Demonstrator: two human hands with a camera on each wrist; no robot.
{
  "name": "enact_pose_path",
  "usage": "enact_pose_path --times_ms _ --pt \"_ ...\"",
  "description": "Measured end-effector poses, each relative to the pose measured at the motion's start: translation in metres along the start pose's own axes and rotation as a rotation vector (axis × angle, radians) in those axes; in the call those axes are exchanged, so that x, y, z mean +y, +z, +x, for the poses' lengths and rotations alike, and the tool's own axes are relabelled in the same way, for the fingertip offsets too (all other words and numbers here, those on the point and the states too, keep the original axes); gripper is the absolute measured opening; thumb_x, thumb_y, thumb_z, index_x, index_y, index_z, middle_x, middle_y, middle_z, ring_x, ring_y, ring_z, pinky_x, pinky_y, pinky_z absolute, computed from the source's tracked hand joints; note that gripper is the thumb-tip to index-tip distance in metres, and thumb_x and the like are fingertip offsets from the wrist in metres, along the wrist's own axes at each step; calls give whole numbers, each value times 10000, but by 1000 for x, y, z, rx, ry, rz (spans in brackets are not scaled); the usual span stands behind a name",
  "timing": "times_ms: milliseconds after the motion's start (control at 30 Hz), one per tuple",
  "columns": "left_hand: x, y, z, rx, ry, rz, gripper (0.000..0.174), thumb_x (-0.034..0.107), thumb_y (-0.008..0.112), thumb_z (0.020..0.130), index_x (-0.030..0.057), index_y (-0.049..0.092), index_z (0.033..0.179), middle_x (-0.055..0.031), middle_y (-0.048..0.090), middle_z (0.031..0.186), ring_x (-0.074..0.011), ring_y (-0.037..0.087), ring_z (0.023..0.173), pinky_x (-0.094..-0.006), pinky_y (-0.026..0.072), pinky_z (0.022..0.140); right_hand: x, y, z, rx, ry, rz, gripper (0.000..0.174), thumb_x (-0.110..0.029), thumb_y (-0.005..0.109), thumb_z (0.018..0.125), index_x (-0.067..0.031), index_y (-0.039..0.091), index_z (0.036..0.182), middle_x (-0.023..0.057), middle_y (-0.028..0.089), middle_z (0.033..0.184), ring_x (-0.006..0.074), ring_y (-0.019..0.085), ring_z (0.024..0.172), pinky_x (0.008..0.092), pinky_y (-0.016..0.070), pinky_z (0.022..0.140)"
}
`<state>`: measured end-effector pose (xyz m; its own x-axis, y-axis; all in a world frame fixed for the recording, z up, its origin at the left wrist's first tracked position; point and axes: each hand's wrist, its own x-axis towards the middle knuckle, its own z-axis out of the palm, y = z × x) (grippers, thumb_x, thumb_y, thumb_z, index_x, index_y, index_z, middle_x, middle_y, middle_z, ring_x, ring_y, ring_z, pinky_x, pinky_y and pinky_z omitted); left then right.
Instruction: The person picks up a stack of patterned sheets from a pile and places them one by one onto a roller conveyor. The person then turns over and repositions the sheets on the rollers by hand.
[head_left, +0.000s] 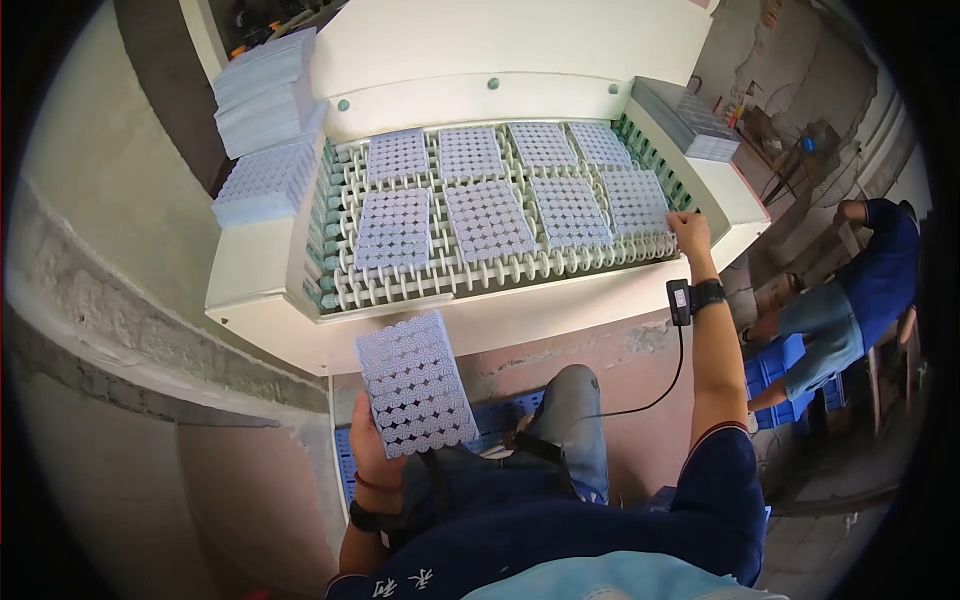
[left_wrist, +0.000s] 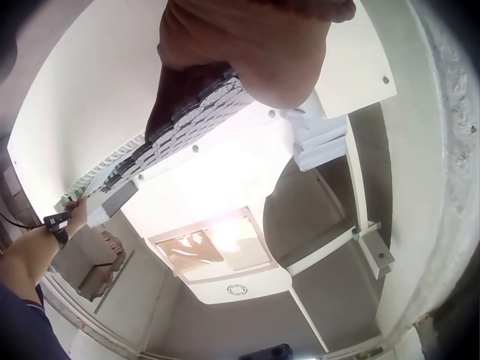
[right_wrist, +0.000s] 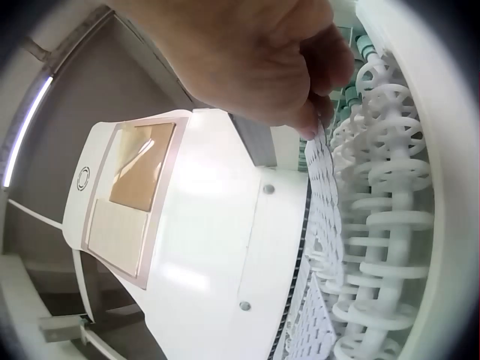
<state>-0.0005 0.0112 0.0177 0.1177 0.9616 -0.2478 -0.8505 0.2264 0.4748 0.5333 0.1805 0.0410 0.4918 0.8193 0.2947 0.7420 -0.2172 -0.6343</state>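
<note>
My left hand [head_left: 376,442] grips a pale blue-grey perforated panel [head_left: 415,385] with scalloped edges and rows of dark holes, held tilted in front of the machine. In the left wrist view, layered dark edges [left_wrist: 180,124] show beneath the hand, like several panels stacked. At the front right of the roller bed [head_left: 500,272], my right hand [head_left: 690,234] pinches the corner of a similar panel [head_left: 637,203] lying on the rollers. The right wrist view has thumb and fingertips at the top edge of that panel [right_wrist: 324,195], beside the white wheel rollers [right_wrist: 397,217].
More panels [head_left: 470,152] lie in two rows across the rollers. Stacks of panels stand on the machine's left ledge [head_left: 265,185] and right ledge [head_left: 690,115]. A white hood [head_left: 480,60] rises behind. Another person [head_left: 850,290] bends near blue crates [head_left: 775,370] at the right.
</note>
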Motion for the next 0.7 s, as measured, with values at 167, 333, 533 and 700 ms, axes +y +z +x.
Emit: enact_pose_path --times_ms 167,333,533,700 --pt "-2 -8 4 52 55 50 413 269 321 938 -30 454 1191 -129 555 1130 -254 559 1004 -364 448 872 -34 18 -33 118 -140 -114 320 -259 675 716 -23 656 930 150 632 728 266 611 671 339 475 644" --pt "-4 3 7 87 43 85 397 249 342 933 -38 453 1183 -137 556 1117 -254 565 993 -364 454 864 -127 54 -163 -650 -37 546 285 -224 677 787 -1 637 960 42 630 741 67 539 577 196 429 464" --pt "-8 7 13 26 -4 94 400 246 334 935 -43 440 1189 -161 544 1122 -275 562 996 -384 452 872 -174 85 -273 -1184 142 959 217 -172 647 811 8 621 928 20 596 670 63 560 547 187 455 468" --pt "-7 10 9 -61 -24 42 433 246 279 943 -52 378 1241 -171 497 1197 -294 520 1072 -408 431 904 -181 87 -277 -1140 198 969 166 -150 618 833 12 618 869 17 576 622 66 556 527 195 456 464"
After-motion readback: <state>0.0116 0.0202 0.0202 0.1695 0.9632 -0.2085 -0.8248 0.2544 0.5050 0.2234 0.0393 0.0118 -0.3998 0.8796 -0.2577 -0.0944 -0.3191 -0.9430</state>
